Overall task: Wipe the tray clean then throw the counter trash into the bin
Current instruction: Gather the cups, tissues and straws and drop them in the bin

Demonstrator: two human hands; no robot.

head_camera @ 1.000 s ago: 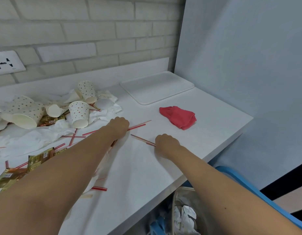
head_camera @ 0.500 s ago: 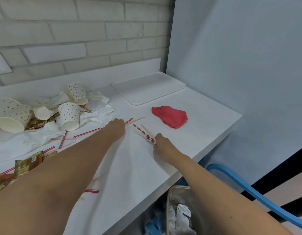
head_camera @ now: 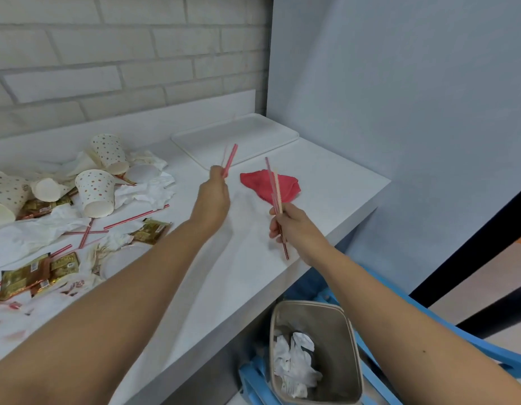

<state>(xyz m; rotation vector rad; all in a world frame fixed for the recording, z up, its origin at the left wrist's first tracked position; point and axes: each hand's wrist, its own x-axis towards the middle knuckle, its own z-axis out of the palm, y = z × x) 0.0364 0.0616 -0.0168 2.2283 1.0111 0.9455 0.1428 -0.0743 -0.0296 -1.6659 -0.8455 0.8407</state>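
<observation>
A: Both hands are up above the desk [head_camera: 224,273] right now. The left hand [head_camera: 214,197] has its fingers [head_camera: 217,171] curled round a couple of pink straws [head_camera: 230,157], which poke up and away toward the tray [head_camera: 253,133].
B: And the right hand [head_camera: 294,226]?
A: It's pinching its own bundle of straws [head_camera: 276,188], tips up in front of the red cloth [head_camera: 257,182], striped ends hanging below the fist near the desk's front edge.
B: Where's the tray sitting?
A: Flat in the back corner, against the brick wall and the blue panel. The cloth lies crumpled on the desk just in front of it, apart from both hands.
B: And the rubbish?
A: Piled to the left: dotted paper cups [head_camera: 95,192] tipped over or upturned, napkins [head_camera: 154,191], gold sachets [head_camera: 151,230], loose straws [head_camera: 136,216]. The bin [head_camera: 307,302] stands on the floor below the desk edge, under the right forearm, with crumpled paper [head_camera: 294,363] inside
</observation>
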